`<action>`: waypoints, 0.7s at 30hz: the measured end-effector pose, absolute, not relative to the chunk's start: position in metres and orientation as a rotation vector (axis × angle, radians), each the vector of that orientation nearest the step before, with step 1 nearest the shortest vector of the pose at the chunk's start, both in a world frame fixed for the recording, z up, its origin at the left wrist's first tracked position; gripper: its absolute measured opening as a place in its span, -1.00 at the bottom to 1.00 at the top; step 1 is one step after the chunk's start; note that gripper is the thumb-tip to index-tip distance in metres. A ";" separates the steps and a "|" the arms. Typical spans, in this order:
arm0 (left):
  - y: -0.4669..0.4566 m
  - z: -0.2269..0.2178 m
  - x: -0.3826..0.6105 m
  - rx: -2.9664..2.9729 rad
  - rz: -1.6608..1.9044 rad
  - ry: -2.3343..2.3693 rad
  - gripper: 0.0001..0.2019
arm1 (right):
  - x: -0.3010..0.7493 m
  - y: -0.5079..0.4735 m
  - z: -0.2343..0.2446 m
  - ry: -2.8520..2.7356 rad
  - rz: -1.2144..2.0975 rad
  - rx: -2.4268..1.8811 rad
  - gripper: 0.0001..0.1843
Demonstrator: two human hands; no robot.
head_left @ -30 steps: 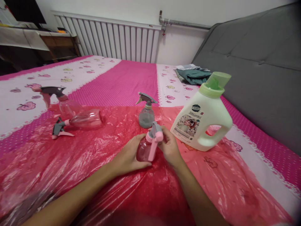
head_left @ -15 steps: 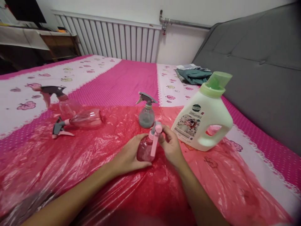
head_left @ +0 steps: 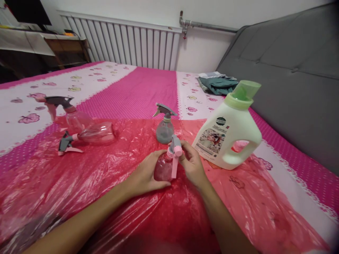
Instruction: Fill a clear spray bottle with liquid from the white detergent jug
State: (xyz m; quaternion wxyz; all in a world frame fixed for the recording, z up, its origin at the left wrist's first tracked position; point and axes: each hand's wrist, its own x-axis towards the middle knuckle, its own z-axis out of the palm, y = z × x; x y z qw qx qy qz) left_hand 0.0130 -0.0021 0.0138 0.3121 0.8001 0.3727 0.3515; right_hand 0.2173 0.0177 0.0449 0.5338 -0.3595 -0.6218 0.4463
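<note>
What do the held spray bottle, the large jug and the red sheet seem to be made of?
Held spray bottle: probably glossy plastic, transparent pink, though glass is possible. Large jug: likely smooth, opaque plastic, with a moulded handle. Red sheet: apparently thin, shiny plastic film; it creases, and the bedding shows through.

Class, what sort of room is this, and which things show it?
Probably a bedroom: patterned pink bedding, a padded grey panel resembling a headboard, and a pile of cloth on the bedding.

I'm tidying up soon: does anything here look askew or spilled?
Yes: at left, a pink spray bottle lies on its side on the red plastic sheet, while the grey spray bottle and green-capped jug stand upright. No clear spill shows.
</note>
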 end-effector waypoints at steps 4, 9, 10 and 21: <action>-0.001 0.016 0.013 2.116 0.929 0.981 -0.12 | 0.213 0.015 0.043 -1.460 1.047 -0.873 -0.45; -0.002 0.017 0.013 2.103 0.938 0.983 -0.16 | 0.209 0.014 0.038 -1.447 1.089 -0.866 -0.38; -0.003 0.016 0.013 2.095 0.931 0.985 -0.15 | 0.209 0.016 0.037 -1.445 1.105 -0.860 -0.35; -0.002 0.015 0.013 2.086 0.910 1.000 -0.09 | 0.214 0.016 0.047 -1.459 1.052 -0.860 -0.51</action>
